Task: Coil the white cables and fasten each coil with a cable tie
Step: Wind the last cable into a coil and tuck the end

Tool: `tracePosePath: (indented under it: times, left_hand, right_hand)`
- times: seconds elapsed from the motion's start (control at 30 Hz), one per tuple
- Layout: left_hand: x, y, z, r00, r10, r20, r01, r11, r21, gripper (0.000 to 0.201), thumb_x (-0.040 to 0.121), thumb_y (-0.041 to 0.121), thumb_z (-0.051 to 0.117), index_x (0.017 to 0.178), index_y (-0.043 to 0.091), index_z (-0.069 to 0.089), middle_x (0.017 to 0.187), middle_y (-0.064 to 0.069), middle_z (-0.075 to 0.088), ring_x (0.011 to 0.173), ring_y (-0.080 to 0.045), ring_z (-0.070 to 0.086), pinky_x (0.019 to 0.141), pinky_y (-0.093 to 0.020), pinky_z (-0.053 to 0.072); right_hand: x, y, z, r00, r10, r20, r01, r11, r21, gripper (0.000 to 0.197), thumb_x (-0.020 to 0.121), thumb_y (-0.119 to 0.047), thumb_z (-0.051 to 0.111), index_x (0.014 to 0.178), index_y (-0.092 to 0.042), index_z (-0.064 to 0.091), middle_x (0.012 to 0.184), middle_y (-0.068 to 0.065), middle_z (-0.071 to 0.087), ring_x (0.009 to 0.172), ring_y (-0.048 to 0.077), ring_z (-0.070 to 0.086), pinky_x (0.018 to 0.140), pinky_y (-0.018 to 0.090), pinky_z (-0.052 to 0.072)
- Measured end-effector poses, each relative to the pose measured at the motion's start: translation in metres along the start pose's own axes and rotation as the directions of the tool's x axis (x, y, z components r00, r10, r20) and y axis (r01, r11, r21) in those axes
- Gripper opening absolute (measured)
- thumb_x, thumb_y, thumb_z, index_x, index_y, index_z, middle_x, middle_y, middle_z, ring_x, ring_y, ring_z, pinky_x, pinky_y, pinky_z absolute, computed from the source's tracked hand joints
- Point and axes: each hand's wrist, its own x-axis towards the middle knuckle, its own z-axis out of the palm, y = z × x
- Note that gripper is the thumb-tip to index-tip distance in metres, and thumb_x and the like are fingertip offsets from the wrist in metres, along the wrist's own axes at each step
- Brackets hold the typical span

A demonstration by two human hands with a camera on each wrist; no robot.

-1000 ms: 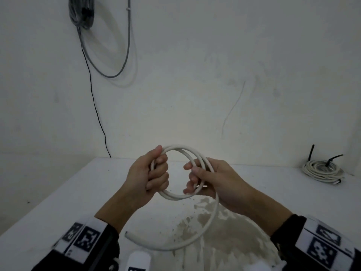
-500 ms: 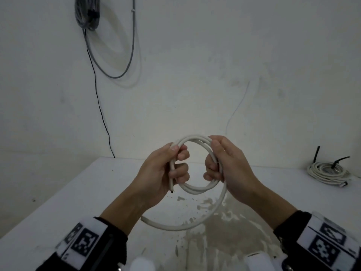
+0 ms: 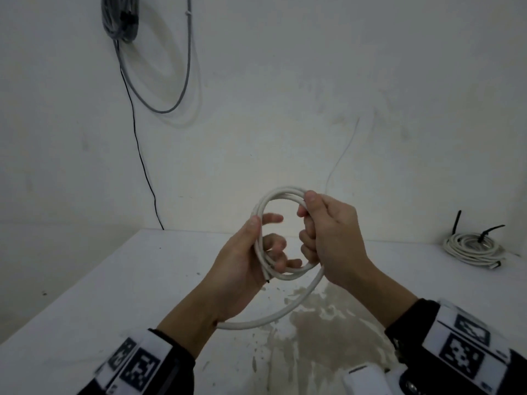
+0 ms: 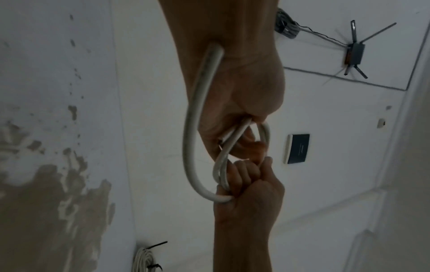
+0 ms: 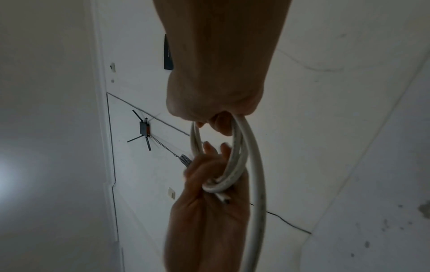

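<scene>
A white cable [image 3: 282, 192] is wound into a small coil that I hold upright between both hands above the white table [image 3: 114, 280]. My left hand [image 3: 256, 229] takes the coil's left side, thumb pressing the strands into the palm, fingers loosely bent through the loop. My right hand [image 3: 309, 218] grips the right side with fingers curled round the strands. A loose tail [image 3: 285, 312] hangs from the right hand and curves under my left wrist. One cut end [image 3: 267, 280] pokes out below the left palm. The wrist views show the same cable [image 4: 187, 139] [image 5: 260, 184].
A second white coil [image 3: 470, 248], bound with black ties, lies at the table's back right near the wall. A grey cable bundle [image 3: 119, 18] hangs on the wall at upper left. A brownish stain [image 3: 328, 323] marks the table below my hands.
The hanging tail has shortened as more cable went into the coil. My left hand's fingers have loosened from a tight grip, and the right hand has shifted round the coil's right side.
</scene>
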Motion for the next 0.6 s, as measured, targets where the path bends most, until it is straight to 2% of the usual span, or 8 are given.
tracePosePath:
  times: [0.1,0.17,0.23,0.3,0.37,0.53,0.57,0.6]
  left_hand:
    - [0.001,0.002,0.007,0.998,-0.018,-0.054,0.011,0.993,-0.118,0.035,0.096,0.031,0.034,0.069,0.012,0.045,0.038,0.007,0.025,0.030,-0.006,0.022,0.039,-0.021,0.035]
    - [0.000,0.006,0.009,1.000,-0.019,-0.001,0.018,0.981,-0.192,0.040,0.094,0.038,0.037,0.061,0.015,0.043,0.037,0.008,0.025,0.030,-0.005,0.019,0.037,-0.019,0.027]
    - [0.000,0.011,0.008,0.992,-0.027,0.123,0.061,0.957,-0.285,0.043,0.094,0.046,0.037,0.069,0.012,0.049,0.045,0.006,0.033,0.036,-0.005,0.028,0.043,-0.020,0.035]
    - [-0.001,0.015,0.007,0.954,-0.005,0.301,0.122,0.921,-0.370,0.052,0.088,0.057,0.041,0.090,0.006,0.051,0.062,0.001,0.040,0.052,-0.010,0.041,0.061,-0.026,0.045]
    - [-0.001,0.018,0.011,0.911,0.021,0.411,0.171,0.888,-0.426,0.070,0.079,0.066,0.047,0.112,0.004,0.040,0.079,-0.003,0.041,0.069,-0.014,0.044,0.080,-0.032,0.042]
    - [-0.001,0.021,0.022,0.875,0.029,0.483,0.224,0.861,-0.457,0.095,0.073,0.070,0.051,0.131,0.002,0.019,0.094,-0.006,0.034,0.084,-0.020,0.044,0.089,-0.035,0.036]
    - [0.000,0.018,0.021,0.876,0.011,0.483,0.252,0.842,-0.477,0.098,0.074,0.073,0.047,0.133,0.003,0.014,0.096,-0.009,0.034,0.085,-0.022,0.044,0.090,-0.037,0.037]
    - [0.002,0.017,0.019,0.884,-0.034,0.466,0.299,0.808,-0.508,0.097,0.076,0.080,0.031,0.134,0.006,0.009,0.097,-0.013,0.037,0.087,-0.026,0.046,0.091,-0.040,0.037]
  right_hand:
    - [0.001,0.007,0.001,0.996,0.084,0.010,-0.084,0.996,0.031,0.036,0.101,-0.025,0.040,0.070,-0.008,0.046,0.043,-0.003,0.024,0.033,0.008,0.019,0.036,0.014,0.022]
    - [0.002,0.009,0.001,0.981,0.196,0.009,-0.195,0.972,0.130,0.035,0.101,-0.028,0.039,0.072,-0.009,0.045,0.044,-0.005,0.023,0.034,0.007,0.017,0.036,0.013,0.021]
    - [0.003,0.010,0.000,0.960,0.280,0.012,-0.274,0.929,0.247,0.034,0.101,-0.029,0.039,0.072,-0.010,0.045,0.044,-0.006,0.022,0.033,0.006,0.018,0.033,0.012,0.019]
    - [0.005,0.011,-0.002,0.943,0.333,0.023,-0.319,0.876,0.362,0.035,0.101,-0.029,0.038,0.073,-0.010,0.045,0.042,-0.007,0.023,0.030,0.004,0.018,0.030,0.012,0.017]
    - [0.007,0.015,-0.004,0.925,0.374,0.063,-0.357,0.802,0.478,0.037,0.101,-0.030,0.037,0.072,-0.009,0.044,0.040,-0.006,0.022,0.027,0.003,0.018,0.027,0.012,0.017]
    - [0.009,0.019,-0.005,0.870,0.447,0.208,-0.455,0.566,0.687,0.039,0.102,-0.029,0.033,0.071,-0.008,0.043,0.037,-0.003,0.022,0.021,0.003,0.020,0.020,0.014,0.019]
    - [0.008,0.018,-0.004,0.863,0.451,0.228,-0.462,0.519,0.720,0.041,0.103,-0.028,0.031,0.068,-0.009,0.042,0.035,-0.004,0.022,0.020,0.003,0.020,0.020,0.013,0.019]
    - [0.008,0.017,-0.004,0.857,0.452,0.248,-0.466,0.470,0.750,0.043,0.103,-0.028,0.030,0.066,-0.009,0.042,0.034,-0.004,0.023,0.019,0.004,0.021,0.020,0.012,0.018]
